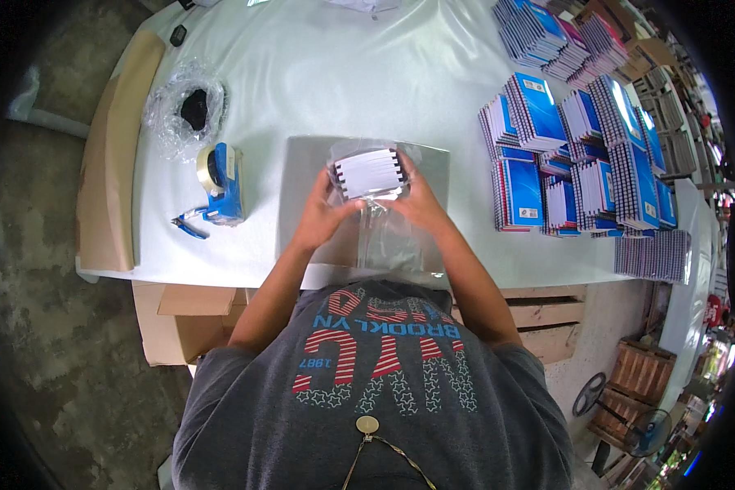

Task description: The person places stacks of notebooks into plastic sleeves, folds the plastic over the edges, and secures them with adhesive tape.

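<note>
Between my two hands is a bundle of notebooks, white page edges up, with dark marks along both ends. Clear plastic wraps around it, and a loose length of it trails toward me. My left hand grips the bundle's left side, thumb on the near edge. The right side is held by my right hand, its thumb also near the front edge. Beneath them lies a flat grey-brown sheet, partly covered by the plastic.
To the left stand a blue tape dispenser, a blue-handled tool and crumpled clear plastic. Cardboard lines the table's left edge. Stacks of blue spiral notebooks fill the right side. An open cardboard box sits below the table.
</note>
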Demonstrator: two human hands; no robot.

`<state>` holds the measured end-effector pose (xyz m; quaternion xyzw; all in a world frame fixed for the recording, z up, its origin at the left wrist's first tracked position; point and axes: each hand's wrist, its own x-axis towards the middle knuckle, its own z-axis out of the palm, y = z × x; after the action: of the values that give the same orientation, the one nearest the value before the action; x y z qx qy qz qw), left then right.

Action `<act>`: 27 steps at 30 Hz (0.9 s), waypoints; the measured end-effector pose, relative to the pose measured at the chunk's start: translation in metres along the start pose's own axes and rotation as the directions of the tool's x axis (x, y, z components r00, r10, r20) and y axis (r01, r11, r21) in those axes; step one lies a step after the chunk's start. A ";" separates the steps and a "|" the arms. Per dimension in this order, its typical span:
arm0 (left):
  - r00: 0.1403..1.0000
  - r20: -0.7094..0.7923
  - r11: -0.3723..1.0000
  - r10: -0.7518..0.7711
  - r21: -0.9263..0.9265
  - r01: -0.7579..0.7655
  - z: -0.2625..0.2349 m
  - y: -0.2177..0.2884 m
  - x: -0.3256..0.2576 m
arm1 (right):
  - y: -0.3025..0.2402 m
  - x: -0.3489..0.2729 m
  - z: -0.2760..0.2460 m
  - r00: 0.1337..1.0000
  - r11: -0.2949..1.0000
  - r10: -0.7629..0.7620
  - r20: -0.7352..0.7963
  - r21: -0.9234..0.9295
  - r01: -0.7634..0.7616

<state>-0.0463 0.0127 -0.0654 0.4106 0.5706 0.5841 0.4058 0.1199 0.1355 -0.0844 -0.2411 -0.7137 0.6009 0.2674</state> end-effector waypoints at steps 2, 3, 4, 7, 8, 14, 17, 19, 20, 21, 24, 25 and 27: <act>0.999 0.038 1.000 -0.002 -0.008 0.003 -0.009 0.010 0.009 | -0.017 0.003 0.012 0.999 0.987 0.011 -0.050 0.159 -0.003; 0.997 0.081 1.000 0.002 -0.017 -0.001 -0.014 0.017 0.014 | -0.025 0.004 0.015 0.994 0.950 0.027 -0.104 0.311 0.007; 0.996 0.088 1.000 0.030 0.006 -0.030 -0.016 0.024 0.015 | -0.029 0.004 0.015 0.994 0.950 0.028 -0.101 0.312 0.005; 0.983 0.182 1.000 -0.013 0.016 0.010 -0.023 0.016 0.024 | -0.031 0.005 0.017 0.985 0.974 -0.057 -0.165 0.206 0.091; 0.982 0.187 1.000 -0.009 0.017 0.006 -0.022 0.015 0.024 | -0.026 0.008 0.020 0.982 0.985 -0.077 -0.175 0.140 0.102; 0.989 0.020 0.987 0.148 -0.074 -0.146 -0.009 0.006 0.010 | -0.030 0.019 0.048 0.942 0.973 -0.054 -0.332 0.193 0.123; 0.948 -0.241 0.946 0.207 0.298 -0.130 0.016 0.013 -0.004 | -0.032 0.025 0.058 0.889 0.983 -0.016 -0.458 0.156 0.098; 0.897 -0.272 0.823 0.348 0.547 -0.153 0.023 0.011 -0.011 | -0.033 0.028 0.063 0.848 0.986 -0.025 -0.530 0.126 0.107; 0.853 -0.297 0.766 0.430 0.620 -0.170 0.030 0.012 -0.012 | -0.032 0.030 0.064 0.832 0.988 -0.028 -0.554 0.113 0.109; 0.853 -0.297 0.765 0.430 0.622 -0.169 0.034 0.012 -0.017 | -0.031 0.031 0.065 0.815 0.989 -0.032 -0.578 0.100 0.110; 0.814 -0.205 0.515 0.544 0.847 -0.130 0.037 0.015 -0.020 | -0.024 0.031 0.063 0.812 0.994 -0.085 -0.578 0.008 0.110; 0.853 -0.131 0.452 0.505 0.882 -0.132 0.037 0.021 -0.019 | -0.028 0.030 0.060 0.811 0.994 -0.082 -0.579 0.011 0.108; 0.887 -0.059 0.386 0.458 0.912 -0.139 0.037 0.031 -0.016 | -0.046 0.025 0.055 0.874 0.999 -0.034 -0.484 -0.047 0.013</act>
<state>-0.0067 0.0095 -0.0340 0.5633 0.7596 0.3160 -0.0762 0.0635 0.1042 -0.0447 -0.3806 -0.6393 0.5029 0.4398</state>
